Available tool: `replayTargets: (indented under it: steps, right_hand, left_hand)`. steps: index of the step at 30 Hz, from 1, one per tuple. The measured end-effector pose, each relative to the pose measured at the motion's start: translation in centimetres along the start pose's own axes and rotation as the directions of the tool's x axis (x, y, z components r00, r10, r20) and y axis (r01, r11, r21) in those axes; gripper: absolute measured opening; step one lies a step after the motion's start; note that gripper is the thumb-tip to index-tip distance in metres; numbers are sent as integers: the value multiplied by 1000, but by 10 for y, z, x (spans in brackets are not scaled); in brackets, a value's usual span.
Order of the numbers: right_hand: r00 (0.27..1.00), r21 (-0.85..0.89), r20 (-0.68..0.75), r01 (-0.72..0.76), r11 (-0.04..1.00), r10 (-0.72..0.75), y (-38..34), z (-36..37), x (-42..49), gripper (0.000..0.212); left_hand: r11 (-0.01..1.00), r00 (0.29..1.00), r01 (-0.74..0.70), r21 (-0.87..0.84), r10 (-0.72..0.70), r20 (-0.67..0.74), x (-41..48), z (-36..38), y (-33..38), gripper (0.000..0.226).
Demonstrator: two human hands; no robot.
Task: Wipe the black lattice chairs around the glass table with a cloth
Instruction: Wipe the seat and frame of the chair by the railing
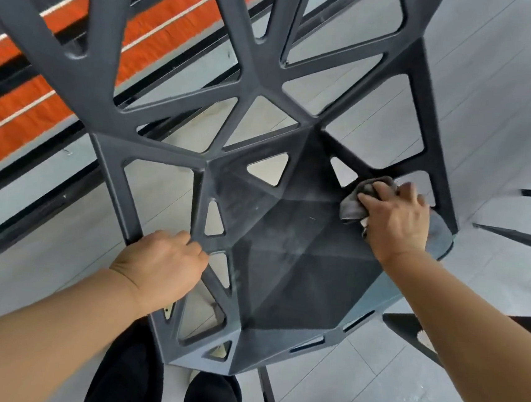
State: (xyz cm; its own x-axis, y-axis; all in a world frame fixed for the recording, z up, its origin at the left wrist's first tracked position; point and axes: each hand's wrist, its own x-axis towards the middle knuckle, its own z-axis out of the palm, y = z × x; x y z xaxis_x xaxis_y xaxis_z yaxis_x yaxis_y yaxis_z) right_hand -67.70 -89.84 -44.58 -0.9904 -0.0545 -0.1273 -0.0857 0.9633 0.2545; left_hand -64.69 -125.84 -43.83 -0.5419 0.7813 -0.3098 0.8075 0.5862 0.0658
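Left hand [162,264] near left, fingers curled in a grip, forearm bare. Right hand [395,219] farther right, palm down, fingers bunched, arm extended.

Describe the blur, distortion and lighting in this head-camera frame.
Head view: wide-angle bend bows the black lattice chair; orange striped panel upper left is smeared; right hand on the grey cloth stays fairly sharp; light is soft and even.

We see bright, even daylight with only soft shadows, a pale dusty sheen on the chair seat [290,235], motion blur smearing the orange strip [24,103] at ten o'clock, and wide-angle distortion bending the lattice bars and floor tiles [512,78] toward the edges.
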Motion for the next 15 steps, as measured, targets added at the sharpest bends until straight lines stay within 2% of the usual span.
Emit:
replayTargets:
  steps: [3, 6, 10, 15]
  right_hand:
    - [983, 76, -181, -12, 997, 26, 17, -8, 9, 38]
    - [989, 20, -143, 48, 999, -45, 13, 14, 25, 42]
    - [972, 83, -233, 44, 996, -24, -10, 37, 44, 20]
    - [981, 93, -190, 50, 994, -31, -32, 34, 64, 26]
  left_hand:
    - [1000, 999, -5, -9, 5, -34, 1, 0, 0, 28]
    - [1000, 999, -19, 8, 19, -49, 0, 3, -1, 31]
    - [998, 998, -26, 54, 29, -60, -2, 8, -2, 26]
    - [997, 997, -42, 71, 46, -54, -2, 13, -1, 29]
